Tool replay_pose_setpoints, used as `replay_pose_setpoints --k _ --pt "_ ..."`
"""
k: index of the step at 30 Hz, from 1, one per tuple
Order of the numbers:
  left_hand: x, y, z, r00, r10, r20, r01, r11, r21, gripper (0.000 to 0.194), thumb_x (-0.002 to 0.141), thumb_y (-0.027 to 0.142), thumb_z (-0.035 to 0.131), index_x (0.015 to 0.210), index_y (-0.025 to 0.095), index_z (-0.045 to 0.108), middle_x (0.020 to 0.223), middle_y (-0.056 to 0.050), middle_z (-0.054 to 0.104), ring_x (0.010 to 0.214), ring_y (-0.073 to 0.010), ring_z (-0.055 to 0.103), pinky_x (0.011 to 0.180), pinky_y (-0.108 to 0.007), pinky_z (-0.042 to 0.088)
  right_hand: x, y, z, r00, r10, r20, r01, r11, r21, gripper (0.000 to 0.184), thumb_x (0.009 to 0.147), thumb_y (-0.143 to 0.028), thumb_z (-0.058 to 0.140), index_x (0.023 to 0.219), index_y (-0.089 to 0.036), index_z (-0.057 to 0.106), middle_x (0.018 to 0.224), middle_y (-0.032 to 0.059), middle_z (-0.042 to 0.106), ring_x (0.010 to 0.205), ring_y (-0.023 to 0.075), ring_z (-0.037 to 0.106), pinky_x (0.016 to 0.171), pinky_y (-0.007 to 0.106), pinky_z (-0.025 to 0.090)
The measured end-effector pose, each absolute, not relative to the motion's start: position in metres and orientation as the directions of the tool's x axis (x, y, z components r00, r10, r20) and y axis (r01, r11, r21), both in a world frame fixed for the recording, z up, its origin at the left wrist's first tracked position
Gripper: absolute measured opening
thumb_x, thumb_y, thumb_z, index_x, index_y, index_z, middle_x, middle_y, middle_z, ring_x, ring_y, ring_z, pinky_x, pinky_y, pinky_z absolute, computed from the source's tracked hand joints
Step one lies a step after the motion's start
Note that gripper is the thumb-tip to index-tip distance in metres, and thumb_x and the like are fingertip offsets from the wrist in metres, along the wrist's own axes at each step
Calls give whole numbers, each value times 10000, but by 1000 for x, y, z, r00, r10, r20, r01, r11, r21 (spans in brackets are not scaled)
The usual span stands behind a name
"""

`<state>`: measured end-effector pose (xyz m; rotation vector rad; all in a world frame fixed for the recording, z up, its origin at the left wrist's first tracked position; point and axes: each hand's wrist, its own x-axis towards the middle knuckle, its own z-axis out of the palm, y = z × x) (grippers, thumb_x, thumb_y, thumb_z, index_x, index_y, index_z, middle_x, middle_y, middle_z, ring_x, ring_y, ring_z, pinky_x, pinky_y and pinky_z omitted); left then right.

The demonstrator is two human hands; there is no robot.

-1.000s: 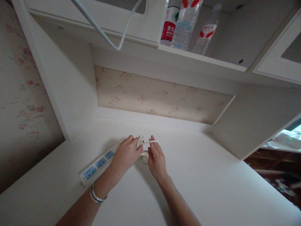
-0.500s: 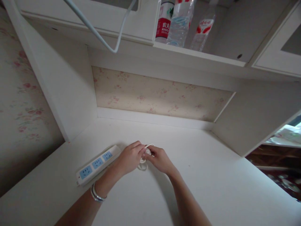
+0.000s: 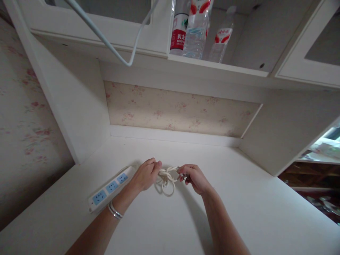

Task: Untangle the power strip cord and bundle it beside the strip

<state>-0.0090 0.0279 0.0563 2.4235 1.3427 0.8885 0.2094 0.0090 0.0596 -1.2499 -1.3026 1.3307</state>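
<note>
A white power strip [image 3: 109, 187] with blue sockets lies on the white desk [image 3: 239, 212] at the left. Its white cord [image 3: 166, 177] is bundled into loops and knotted between my two hands. My left hand [image 3: 145, 174], with bracelets on the wrist, is closed and pinches the left side of the bundle. To the right, my right hand [image 3: 193, 177] is closed on the cord's end; the plug is mostly hidden in its fingers. A loop hangs down onto the desk below the knot.
A shelf overhead holds three plastic water bottles [image 3: 196, 28]. A pale cable [image 3: 111, 46] droops in front of the upper cabinet. Floral wallpaper [image 3: 175, 109] backs the desk niche, with white side panels left and right. More furniture shows at the far right.
My hands, close together over the cord a second ago, have drawn apart sideways. The bundle is now stretched between them with a knot in the middle.
</note>
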Motion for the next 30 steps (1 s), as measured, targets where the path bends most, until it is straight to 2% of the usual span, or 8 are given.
replay_pose_setpoints --k 6,10,14,19,24,27,28,30 --pt "-16 45 44 361 805 471 803 -525 282 493 968 367 192 728 170 575 725 -59 599 729 -170 556 756 -302 407 247 -3 63 -82 987 -141 131 -130 -983 174 656 -274 569 665 -120 651 559 30 598 503 108 511 434 199 344" --pt "-12 55 30 372 788 490 824 -524 217 492 968 357 199 752 164 597 750 -87 625 748 -176 574 757 -306 413 273 -15 60 -71 982 -174 178 -159 -971 185 669 -290 574 671 -119 645 585 36 601 537 119 528 454 206 357" --pt "-8 56 20 401 797 452 823 -529 204 516 964 386 206 744 167 618 772 -94 643 790 -182 585 792 -308 401 287 -25 56 -78 980 -185 132 -174 -976 172 691 -278 563 714 -122 634 617 37 610 568 127 545 498 223 393" --pt "-22 50 21 355 887 296 855 -436 281 584 936 511 189 698 182 610 764 -73 661 730 -180 608 694 -286 393 303 -36 58 -139 968 -211 -33 -217 -976 296 712 -273 609 995 -189 599 654 4 621 603 136 578 492 209 395" --pt "-29 48 21 299 940 166 901 -336 274 598 861 650 236 731 210 619 752 -71 674 739 -208 626 643 -277 371 316 -51 50 -367 897 -248 -6 -269 -963 211 727 -326 649 839 -147 646 619 52 636 550 161 591 482 236 398" --pt "-26 51 18 286 950 130 901 -312 302 565 857 647 266 770 220 625 709 -66 667 714 -210 628 640 -277 373 320 -61 39 -449 870 -205 -52 -254 -966 374 703 -500 651 803 -140 647 673 89 642 606 203 622 577 303 440" --pt "-25 52 17 283 950 133 893 -311 325 554 866 631 264 774 221 624 710 -65 667 717 -207 628 649 -278 378 322 -63 34 -463 870 -172 -78 -233 -969 466 645 -578 670 829 -151 641 717 100 647 660 225 632 633 334 450" --pt "-24 51 16 276 949 153 867 -315 386 551 895 587 230 783 218 623 744 -69 677 748 -202 631 678 -280 388 324 -67 24 -481 872 -91 -134 -176 -975 711 405 -689 744 891 -186 615 765 102 648 751 266 631 730 389 444"
